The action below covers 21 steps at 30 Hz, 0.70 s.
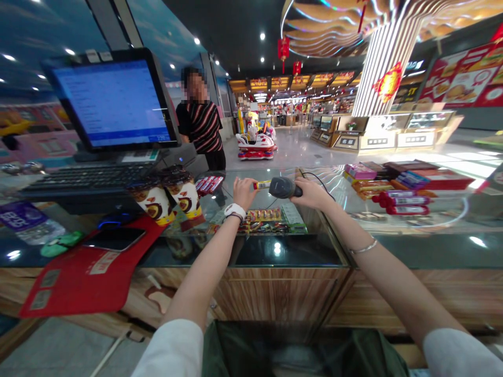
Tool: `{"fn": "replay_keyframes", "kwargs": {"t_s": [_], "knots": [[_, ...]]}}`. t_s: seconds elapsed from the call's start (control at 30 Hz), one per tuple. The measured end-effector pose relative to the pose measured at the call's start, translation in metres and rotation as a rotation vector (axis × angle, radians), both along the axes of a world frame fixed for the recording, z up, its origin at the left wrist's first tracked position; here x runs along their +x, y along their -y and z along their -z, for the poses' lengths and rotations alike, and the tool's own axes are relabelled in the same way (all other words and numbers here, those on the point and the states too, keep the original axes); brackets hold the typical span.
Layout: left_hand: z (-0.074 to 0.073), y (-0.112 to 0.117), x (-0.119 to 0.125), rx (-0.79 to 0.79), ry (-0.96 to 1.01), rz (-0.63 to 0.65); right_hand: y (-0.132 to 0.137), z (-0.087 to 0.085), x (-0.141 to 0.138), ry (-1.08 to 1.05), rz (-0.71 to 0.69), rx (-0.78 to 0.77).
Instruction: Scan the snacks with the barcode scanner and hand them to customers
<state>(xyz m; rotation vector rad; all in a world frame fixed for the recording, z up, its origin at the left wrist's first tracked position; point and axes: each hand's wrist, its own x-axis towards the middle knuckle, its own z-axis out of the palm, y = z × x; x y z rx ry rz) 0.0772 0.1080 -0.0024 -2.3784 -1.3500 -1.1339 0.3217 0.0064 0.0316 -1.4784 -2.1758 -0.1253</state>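
My left hand [244, 191] is closed on a small yellow and red packet [262, 185] above the glass counter [298, 246]. My right hand [312, 192] grips a dark handheld barcode scanner [283, 187], whose head sits right against the packet's end. The scanner's black cable [314, 178] trails back over the glass. A white watch is on my left wrist and a thin bracelet on my right.
A till screen [113, 99] and keyboard [86, 180] stand at the left, with two lidded cups [168, 199] beside them. A phone [116, 238] lies on a red mat. Boxed goods [404, 183] sit at the right. A person in a striped shirt [202, 128] stands beyond the counter.
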Motion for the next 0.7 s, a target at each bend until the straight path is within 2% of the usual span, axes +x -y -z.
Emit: {"fn": "replay_keyframes", "kwargs": {"t_s": [0.23,0.47,0.7], "knots": [[0.0,0.0,0.0,0.012,0.012,0.005,-0.006,0.012,0.0,-0.049,-0.032,-0.013],[-0.001,0.003,0.0,0.005,0.017,0.007,-0.02,0.033,-0.002,-0.023,-0.2,-0.136],[-0.004,0.009,0.002,0.008,0.026,0.009,-0.026,0.044,-0.005,-0.023,-0.296,-0.204]]}}
